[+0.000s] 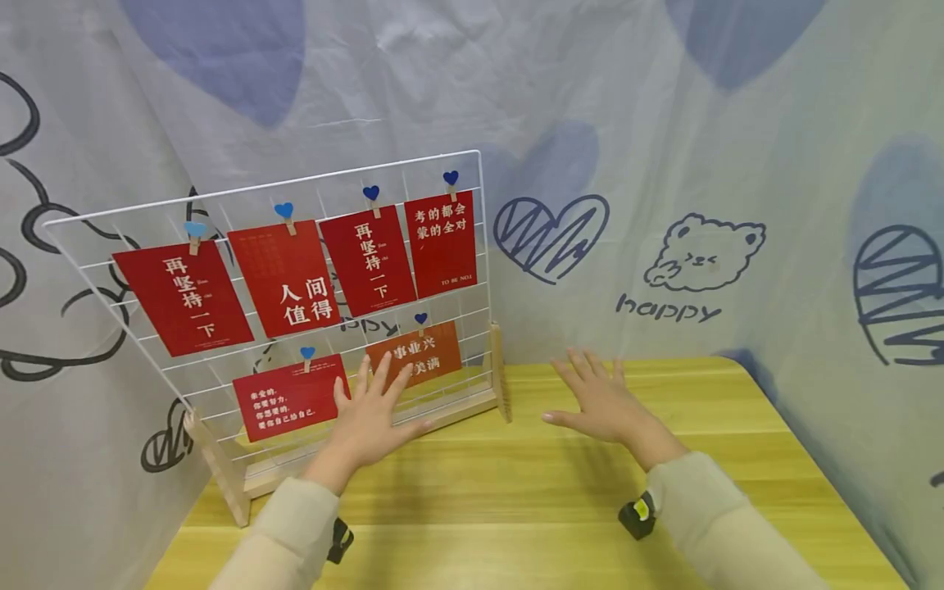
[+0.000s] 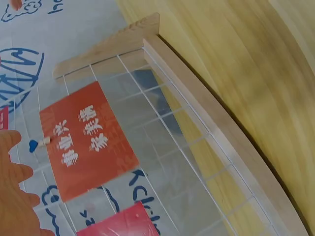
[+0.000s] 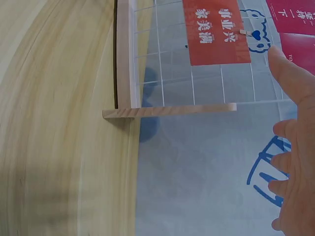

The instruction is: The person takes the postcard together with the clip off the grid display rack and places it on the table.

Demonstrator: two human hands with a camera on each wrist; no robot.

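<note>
In the head view my left hand (image 1: pixel 372 422) is spread, fingers straight, in front of the lower part of a white wire grid rack (image 1: pixel 354 168). Its fingertips overlap an orange-red card (image 1: pixel 442 348) and the edge of a red card (image 1: pixel 283 401). Out to the right, my right hand (image 1: pixel 601 401) hovers over the table, fingers spread and holding nothing. Small wooden clothespins with blue hearts, such as the clothespin (image 1: pixel 376 205), pin cards to the grid. The upper row carries several red cards (image 1: pixel 298 270) with white writing.
The rack stands on wooden feet (image 1: pixel 500 373) and a wooden base bar (image 2: pixel 211 128) on the yellow wood-grain table (image 1: pixel 708 459). Behind it hangs a pale cloth (image 1: pixel 796 156) with hearts and doodles. Black wrist cameras, one of them the right camera (image 1: pixel 637 516), sit under both sleeves.
</note>
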